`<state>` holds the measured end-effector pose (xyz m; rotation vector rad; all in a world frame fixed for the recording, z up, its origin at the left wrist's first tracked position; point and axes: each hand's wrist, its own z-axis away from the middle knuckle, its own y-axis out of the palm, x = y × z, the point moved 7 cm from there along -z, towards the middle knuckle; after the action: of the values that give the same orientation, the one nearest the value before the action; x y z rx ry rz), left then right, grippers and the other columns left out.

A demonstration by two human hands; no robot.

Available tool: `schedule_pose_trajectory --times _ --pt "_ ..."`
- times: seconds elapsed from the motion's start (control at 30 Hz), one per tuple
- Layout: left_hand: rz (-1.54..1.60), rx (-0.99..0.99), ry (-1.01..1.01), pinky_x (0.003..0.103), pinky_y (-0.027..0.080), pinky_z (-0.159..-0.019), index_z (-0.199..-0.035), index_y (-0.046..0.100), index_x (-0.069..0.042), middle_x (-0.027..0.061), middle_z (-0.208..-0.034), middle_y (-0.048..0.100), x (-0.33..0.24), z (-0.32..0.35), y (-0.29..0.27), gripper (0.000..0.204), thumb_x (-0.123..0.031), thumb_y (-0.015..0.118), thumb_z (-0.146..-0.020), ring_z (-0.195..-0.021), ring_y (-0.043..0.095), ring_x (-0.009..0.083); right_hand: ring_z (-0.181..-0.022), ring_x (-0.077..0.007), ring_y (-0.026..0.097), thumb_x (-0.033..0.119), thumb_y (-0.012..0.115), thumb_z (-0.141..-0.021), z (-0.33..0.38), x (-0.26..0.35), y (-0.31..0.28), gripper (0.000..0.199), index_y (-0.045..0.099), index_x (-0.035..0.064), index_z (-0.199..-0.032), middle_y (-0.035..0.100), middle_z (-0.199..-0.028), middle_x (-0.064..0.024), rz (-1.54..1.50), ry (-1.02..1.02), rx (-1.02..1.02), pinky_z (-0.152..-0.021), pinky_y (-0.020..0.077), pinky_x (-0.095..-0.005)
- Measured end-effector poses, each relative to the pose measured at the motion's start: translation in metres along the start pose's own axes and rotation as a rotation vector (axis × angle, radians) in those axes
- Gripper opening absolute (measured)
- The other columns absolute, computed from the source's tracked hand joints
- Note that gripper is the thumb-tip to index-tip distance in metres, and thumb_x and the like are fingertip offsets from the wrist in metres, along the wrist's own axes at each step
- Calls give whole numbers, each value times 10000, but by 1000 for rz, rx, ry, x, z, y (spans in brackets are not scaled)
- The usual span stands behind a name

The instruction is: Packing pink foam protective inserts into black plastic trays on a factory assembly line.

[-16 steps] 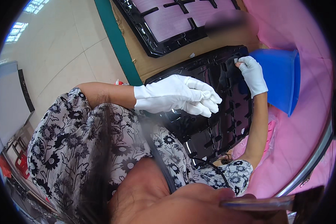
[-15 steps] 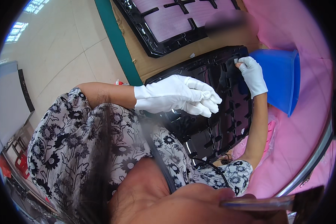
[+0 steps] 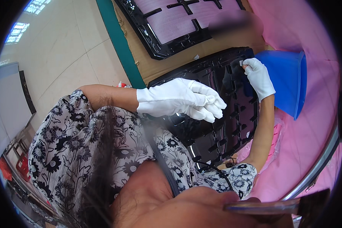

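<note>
Sitting at black panel's (image 3: pixel 228 123) corner, right hand (image 3: pixel 259 78) adjoins white tab (image 3: pixel 241 62).

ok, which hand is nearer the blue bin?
Right. The right hand is just left of the blue bin, overlapping its edge in this view; contact can't be told. The left hand is farther left, over the black panel.

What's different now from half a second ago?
Just a tiny bit! The left hand's fingers dipped slightly lower in the picture, and the right hand shifted a hair to the right. I can't see anything newly grabbed or let go. The white bit is still by the right fingertips, over the black panel, and the blue bin is still beside it.
</note>
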<state>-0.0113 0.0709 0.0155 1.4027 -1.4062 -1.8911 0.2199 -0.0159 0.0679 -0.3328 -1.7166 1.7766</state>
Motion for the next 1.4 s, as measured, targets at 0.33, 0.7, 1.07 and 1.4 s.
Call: schedule_pose_trajectory --times 0.33,0.7,1.07,1.4 --pt "21 -16 13 221 479 -801 -1190 528 25 126 -1091 604 0 0 1 310 -155 490 -941 -961 606 156 -816 -327 603 95 575 -825 -1 0 3 108 627 11 -870 627 -878 -163 68 112 -3 -732 469 -369" --pt "18 -44 27 211 496 -719 -1192 547 -14 102 -1071 627 2 -10 -3 313 -207 482 -954 -899 621 118 -747 -250 648 150 553 -857 1 -10 7 174 634 3 -903 652 -860 -174 332 147 -256 -672 490 -349" --pt "11 -171 78 261 439 -931 -1221 506 12 129 -1185 571 7 -39 -27 490 -390 466 -944 -1101 561 198 -635 -82 560 64 612 -842 96 61 32 91 610 -5 -902 627 -781 -47 -859 411 -502 -577 446 -226" --pt "-146 -226 -122 235 499 -861 -1117 553 30 79 -1043 584 31 -55 -30 344 -256 542 -925 -929 600 135 -695 -278 602 130 636 -764 123 104 50 70 662 115 -827 615 -771 -87 -131 284 -267 -623 485 -356"
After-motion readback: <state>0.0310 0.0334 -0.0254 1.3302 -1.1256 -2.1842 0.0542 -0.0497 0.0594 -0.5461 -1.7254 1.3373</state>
